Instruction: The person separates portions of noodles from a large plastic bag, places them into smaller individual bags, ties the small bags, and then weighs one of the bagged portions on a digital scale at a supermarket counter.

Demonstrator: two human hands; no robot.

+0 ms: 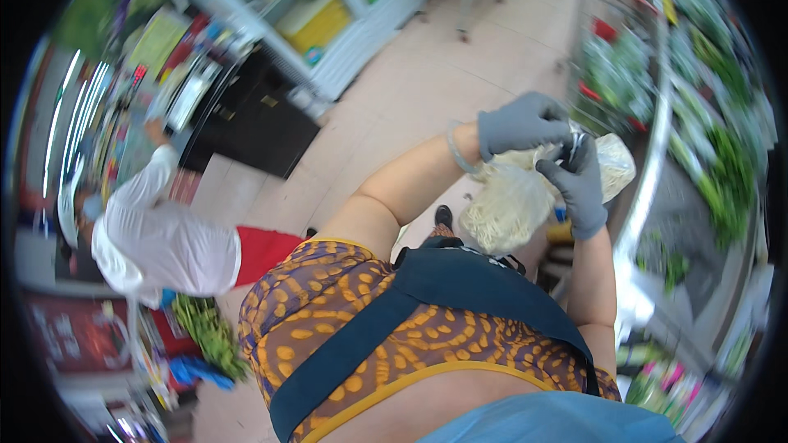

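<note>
Both of my hands wear grey gloves and meet at the gathered top of clear plastic bags. My left hand (pixel 526 126) pinches the dark, shiny twisted neck. Close against it, my right hand (pixel 575 187) has its fingers bent around the same spot. Below them hangs a clear plastic bag of pale noodle-like strands (pixel 508 206), perhaps bean sprouts. A second bag with similar pale contents (pixel 615 166) shows beyond my right hand. The fingertips partly hide the bag tops.
A metal-edged produce display (pixel 659 154) with leafy greens curves along the right. Beside it stands a shopping cart (pixel 615 6) holding bagged vegetables. A person in white (pixel 166 246) reaches over a counter at left, near a black cabinet (pixel 258 111). A glass-door fridge (pixel 363 37) stands farther off.
</note>
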